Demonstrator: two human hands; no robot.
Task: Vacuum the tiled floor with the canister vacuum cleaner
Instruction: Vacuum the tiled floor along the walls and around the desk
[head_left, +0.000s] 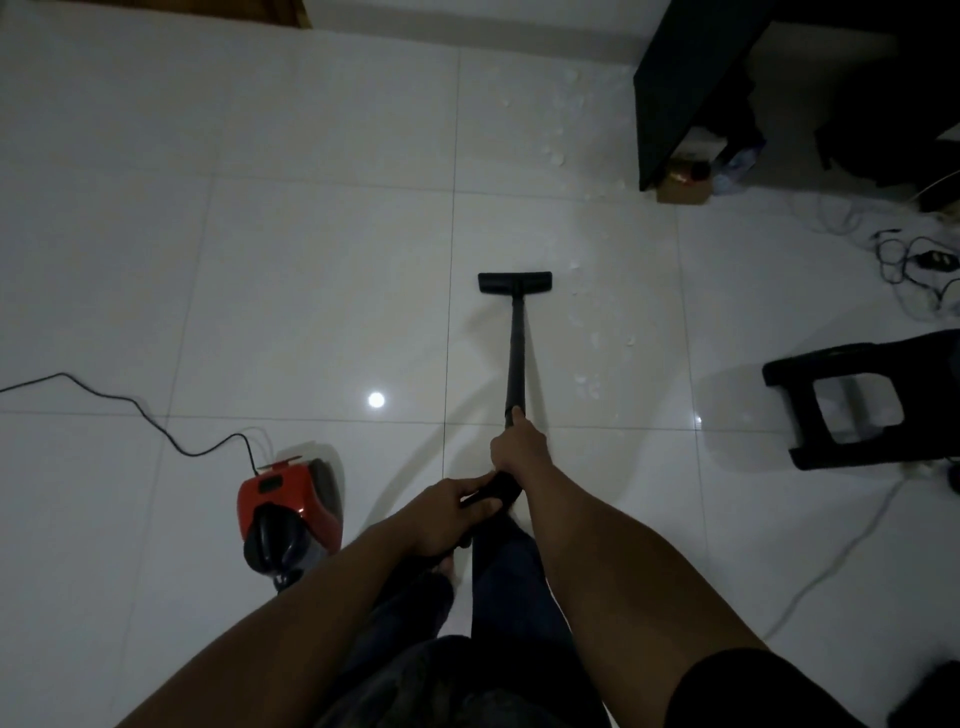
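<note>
- Two hands hold one black vacuum wand (517, 353). The right hand (519, 447) is forward, its fingers clenched round the tube's near end; the left hand (447, 512) is just behind it, fingers wrapped round the thicker black handle (496, 486).
- From the hands the wand runs toward 12 o'clock and ends in a flat floor nozzle (514, 282), which rests on the tiled floor (260, 260) near the middle of the view, just right of a grout line.
- The canister vacuum cleaner (288, 512) — red body, black front — sits on the tiles at 8 o'clock, close to the left forearm. Its dark power cord (130, 405) snakes off toward 9 o'clock.
- Pale scraps of debris (587, 384) lie scattered on the tiles from 1 o'clock down past the right side of the nozzle.
- A black plastic stool (852, 400) stands at 3 o'clock, and a tangle of cables (914, 260) lies above it at 2 o'clock.
- Dark furniture (685, 88) fills the 1 o'clock corner, with a small cardboard box (683, 192) at its foot.
- A round light reflection (376, 399) shines on the floor left of the wand.
</note>
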